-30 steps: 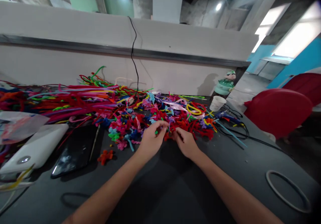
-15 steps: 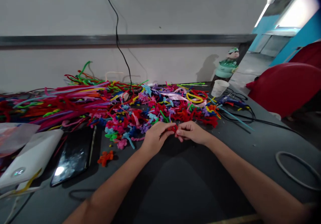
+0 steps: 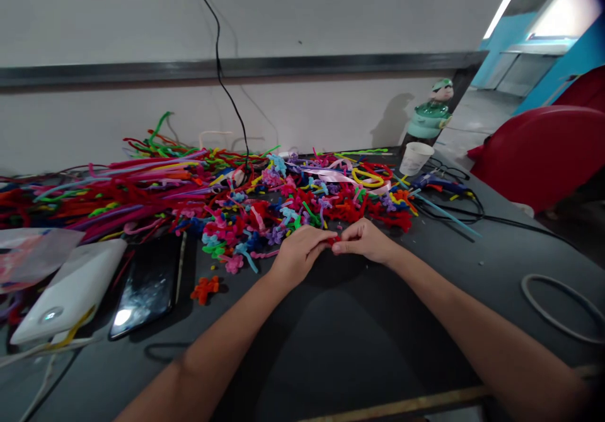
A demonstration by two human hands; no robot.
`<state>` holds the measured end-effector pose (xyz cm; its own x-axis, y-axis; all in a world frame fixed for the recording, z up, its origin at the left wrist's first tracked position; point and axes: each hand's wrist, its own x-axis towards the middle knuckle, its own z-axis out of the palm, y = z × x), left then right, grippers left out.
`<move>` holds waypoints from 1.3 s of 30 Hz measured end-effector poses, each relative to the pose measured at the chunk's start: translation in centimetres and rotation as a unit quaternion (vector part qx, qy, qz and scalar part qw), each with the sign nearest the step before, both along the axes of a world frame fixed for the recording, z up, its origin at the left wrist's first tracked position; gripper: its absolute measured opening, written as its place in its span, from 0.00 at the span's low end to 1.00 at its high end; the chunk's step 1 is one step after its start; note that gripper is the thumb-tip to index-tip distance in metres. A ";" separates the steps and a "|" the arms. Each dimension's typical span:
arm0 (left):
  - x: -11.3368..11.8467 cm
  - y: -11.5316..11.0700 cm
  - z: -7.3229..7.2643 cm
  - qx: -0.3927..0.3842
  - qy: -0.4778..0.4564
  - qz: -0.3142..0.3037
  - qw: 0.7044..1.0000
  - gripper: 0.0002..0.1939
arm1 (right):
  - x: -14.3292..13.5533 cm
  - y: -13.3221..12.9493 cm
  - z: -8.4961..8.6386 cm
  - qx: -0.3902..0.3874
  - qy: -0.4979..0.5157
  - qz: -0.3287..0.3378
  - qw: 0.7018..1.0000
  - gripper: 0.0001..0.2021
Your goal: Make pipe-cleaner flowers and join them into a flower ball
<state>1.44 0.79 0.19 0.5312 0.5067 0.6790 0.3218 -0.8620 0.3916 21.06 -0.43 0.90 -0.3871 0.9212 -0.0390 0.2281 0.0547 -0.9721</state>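
Between my two hands is a small red pipe cleaner piece [image 3: 333, 241], mostly hidden by the fingers. My left hand [image 3: 301, 252] pinches it from the left with thumb and fingers pressed together. From the right, my right hand [image 3: 363, 240] closes thumb and forefinger at its other side. Just beyond the hands lies a heap of bent pipe cleaner flowers [image 3: 288, 211] in red, pink, purple, blue and green. An orange pipe cleaner flower [image 3: 205, 289] rests by itself to the left of my left forearm.
Long straight pipe cleaners [image 3: 142, 189] are piled at the back left. A black phone [image 3: 149, 283] and a white device [image 3: 70, 290] lie on the left. A paper cup [image 3: 416, 159], a green bottle [image 3: 429, 116], a glue gun [image 3: 442, 184] and cables stand or lie at the right.
Both hands stay together at the red piece; the right fingers have curled in slightly and sit a little higher on it. The camera view has shifted slightly.
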 end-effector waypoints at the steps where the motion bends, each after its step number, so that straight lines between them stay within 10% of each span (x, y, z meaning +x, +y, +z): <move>1: 0.0 0.0 0.0 0.008 0.004 -0.004 1.000 0.10 | 0.0 -0.1 0.1 -0.001 -0.002 0.005 1.000 0.18; 27: -1.5 0.2 1.2 0.232 0.171 0.007 0.958 0.07 | 0.2 -0.1 0.2 -0.061 0.057 0.056 0.995 0.09; 34: -1.7 0.7 0.9 0.217 0.156 0.012 0.964 0.07 | 0.3 -0.2 0.4 -0.014 0.034 0.056 0.998 0.10; 39: -0.9 0.2 1.1 0.051 0.134 0.007 0.990 0.08 | -0.2 -0.6 0.1 0.086 -0.049 -0.037 0.994 0.11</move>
